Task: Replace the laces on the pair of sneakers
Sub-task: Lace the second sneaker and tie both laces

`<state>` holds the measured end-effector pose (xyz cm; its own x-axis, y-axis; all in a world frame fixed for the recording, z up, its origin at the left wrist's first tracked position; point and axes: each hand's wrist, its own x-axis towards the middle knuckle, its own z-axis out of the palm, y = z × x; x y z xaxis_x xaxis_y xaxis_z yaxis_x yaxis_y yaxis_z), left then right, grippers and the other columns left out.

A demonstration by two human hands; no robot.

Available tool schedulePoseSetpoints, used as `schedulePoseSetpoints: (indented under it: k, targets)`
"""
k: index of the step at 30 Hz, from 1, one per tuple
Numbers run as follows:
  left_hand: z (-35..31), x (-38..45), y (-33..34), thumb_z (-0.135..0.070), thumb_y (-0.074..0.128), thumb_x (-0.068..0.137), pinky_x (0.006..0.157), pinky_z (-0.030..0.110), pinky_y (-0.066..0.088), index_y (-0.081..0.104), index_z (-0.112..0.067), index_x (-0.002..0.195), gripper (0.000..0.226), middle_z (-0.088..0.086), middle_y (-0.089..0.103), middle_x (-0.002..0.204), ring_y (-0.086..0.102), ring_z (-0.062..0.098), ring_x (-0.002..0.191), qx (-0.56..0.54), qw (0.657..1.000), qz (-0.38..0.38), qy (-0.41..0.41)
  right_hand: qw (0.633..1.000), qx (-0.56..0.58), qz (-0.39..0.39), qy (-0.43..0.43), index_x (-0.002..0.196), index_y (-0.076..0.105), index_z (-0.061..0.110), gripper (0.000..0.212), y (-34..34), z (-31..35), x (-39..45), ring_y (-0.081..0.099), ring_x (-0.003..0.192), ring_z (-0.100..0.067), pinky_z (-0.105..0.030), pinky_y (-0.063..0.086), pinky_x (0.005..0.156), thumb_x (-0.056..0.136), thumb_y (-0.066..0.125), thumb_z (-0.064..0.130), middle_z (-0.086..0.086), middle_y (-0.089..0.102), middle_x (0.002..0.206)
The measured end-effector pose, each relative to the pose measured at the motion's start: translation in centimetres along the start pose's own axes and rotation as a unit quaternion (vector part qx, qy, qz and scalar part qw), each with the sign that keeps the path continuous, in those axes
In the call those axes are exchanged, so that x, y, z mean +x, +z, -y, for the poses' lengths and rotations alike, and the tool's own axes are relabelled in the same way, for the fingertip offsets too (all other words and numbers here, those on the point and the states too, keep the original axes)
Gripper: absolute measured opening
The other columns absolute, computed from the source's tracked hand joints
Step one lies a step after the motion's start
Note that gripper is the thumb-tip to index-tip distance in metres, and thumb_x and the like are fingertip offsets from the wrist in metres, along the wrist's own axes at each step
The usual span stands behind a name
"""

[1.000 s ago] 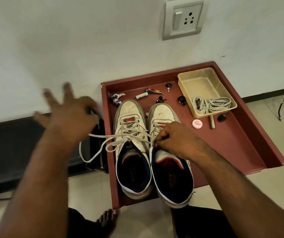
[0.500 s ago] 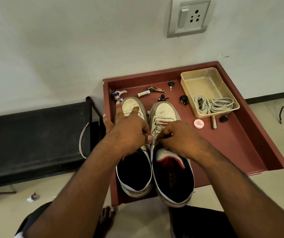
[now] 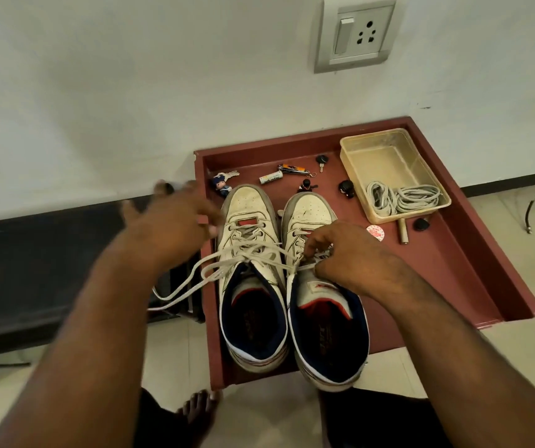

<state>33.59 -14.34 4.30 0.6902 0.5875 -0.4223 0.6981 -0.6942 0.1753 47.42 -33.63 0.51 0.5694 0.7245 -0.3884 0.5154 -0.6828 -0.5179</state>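
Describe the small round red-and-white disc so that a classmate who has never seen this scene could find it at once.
Start at the dark red tray against the wall. Find the clear plastic box holding coiled laces; the disc lies flat just before its near corner, beside the right sneaker. It alone is round, flat and red-and-white.

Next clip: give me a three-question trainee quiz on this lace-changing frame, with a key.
1. True or false: the clear plastic tub holding the coiled spare laces sits on the red tray right of the shoes.
2. Which shoe does the right hand work on? A) left sneaker B) right sneaker C) neither
3. Fill in: the loose lace trails off the tray's ____ edge.

Key:
1. True.
2. B; its fingers pinch the lace at that shoe's eyelets.
3. Left; it runs below the blurred left hand, whose fingers are spread.
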Motion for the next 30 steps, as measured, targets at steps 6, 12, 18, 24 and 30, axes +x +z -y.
schedulePoseSetpoints:
  k: [6, 12, 18, 24, 30]
  targets:
    - [-4.0, 1.4, 3.4, -0.036, 0.067, 0.09, 0.114, 0.064, -0.007, 0.07, -0.044, 0.105, 0.017, -0.006, 0.005, 0.165, -0.017, 0.029, 0.149, -0.117, 0.988, 0.07, 0.072, 0.995, 0.094, -0.042, 0.001, 0.1, 0.069, 0.031, 0.024, -0.1, -1.3, 0.0, 0.056, 0.093, -0.004, -0.021, 0.043, 0.074, 0.081, 0.072, 0.017, 0.011, 0.061, 0.103]
    - [-4.0, 1.0, 2.4, -0.049, 0.067, 0.085, 0.11, 0.066, -0.013, 0.071, -0.028, 0.086, 0.021, -0.009, 0.021, 0.162, -0.01, 0.027, 0.151, -0.09, 0.993, 0.062, 0.043, 0.976, 0.189, -0.098, -0.053, 0.079, 0.072, 0.022, 0.007, -0.5, -0.8, 0.0, 0.057, 0.063, 0.007, -0.007, 0.041, 0.055, 0.085, 0.073, 0.018, 0.01, 0.066, 0.07]
    - [-4.7, -2.6, -3.1, -0.05, 0.074, 0.061, 0.11, 0.031, 0.031, 0.07, -0.021, 0.053, 0.031, -0.021, 0.073, 0.092, 0.052, -0.014, 0.111, -0.437, 0.887, 0.07, 0.131, 0.947, 0.29, 0.067, -0.12, 0.096, 0.077, 0.02, 0.014, -1.7, 0.6, -1.5, 0.07, 0.091, -0.004, -0.021, 0.054, 0.087, 0.083, 0.073, 0.016, 0.009, 0.076, 0.093]
    - [-4.9, -3.9, -4.8, -0.034, 0.074, 0.072, 0.111, 0.027, 0.026, 0.08, -0.023, 0.083, 0.017, -0.008, 0.075, 0.106, 0.034, -0.008, 0.137, -0.524, 0.809, 0.076, 0.255, 0.898, 0.382, 0.117, -0.183, 0.127, 0.06, 0.023, 0.05, -0.7, 2.5, -1.6, 0.06, 0.115, -0.004, -0.038, 0.049, 0.101, 0.08, 0.074, 0.025, 0.011, 0.067, 0.118]
    - [-5.1, -3.5, -4.3, -0.03, 0.069, 0.072, 0.108, 0.024, 0.031, 0.079, -0.02, 0.085, 0.019, -0.005, 0.076, 0.101, 0.04, -0.008, 0.133, -0.55, 0.804, 0.019, 0.225, 0.868, 0.456, -0.043, -0.194, 0.105, 0.067, 0.012, 0.022, 0.7, 3.8, -0.9, 0.067, 0.09, -0.022, -0.04, 0.054, 0.086, 0.084, 0.072, 0.012, -0.008, 0.071, 0.093]
